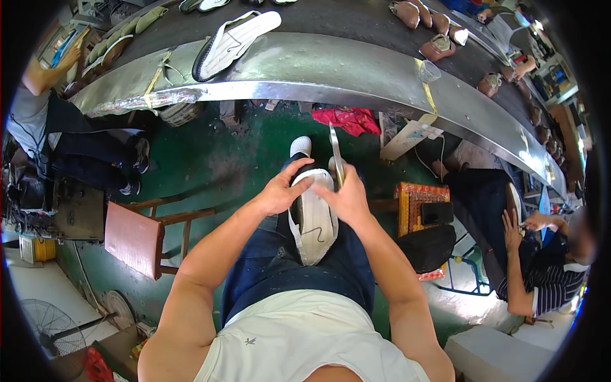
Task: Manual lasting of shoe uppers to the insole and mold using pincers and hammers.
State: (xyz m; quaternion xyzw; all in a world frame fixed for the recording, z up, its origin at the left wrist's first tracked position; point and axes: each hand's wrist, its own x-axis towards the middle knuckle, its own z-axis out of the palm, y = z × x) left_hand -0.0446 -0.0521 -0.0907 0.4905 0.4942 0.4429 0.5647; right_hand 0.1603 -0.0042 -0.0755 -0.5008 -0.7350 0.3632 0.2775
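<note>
On my lap lies a shoe upper on a last (311, 219), sole side up, with a pale insole and a dark curved mark near its heel end. My left hand (286, 188) is closed around the far left edge of this shoe, thumb on the pale surface. In my right hand (348, 196) is a slim, pointed metal tool (337, 148), its tip upward; its exact kind is unclear. The right thumb also reaches onto the shoe's edge. Another shoe with a pale insole (237, 46) lies sole up on the metal bench edge ahead.
The long conveyor bench (344, 60) ahead carries several brown shoes (438, 46). A wooden stool (135, 240) stands left, a beaded seat (414, 207) with a phone right. A co-worker (541, 254) sits at right holding a shoe; another person (57, 121) works at left. Red cloth (347, 120) lies under the bench.
</note>
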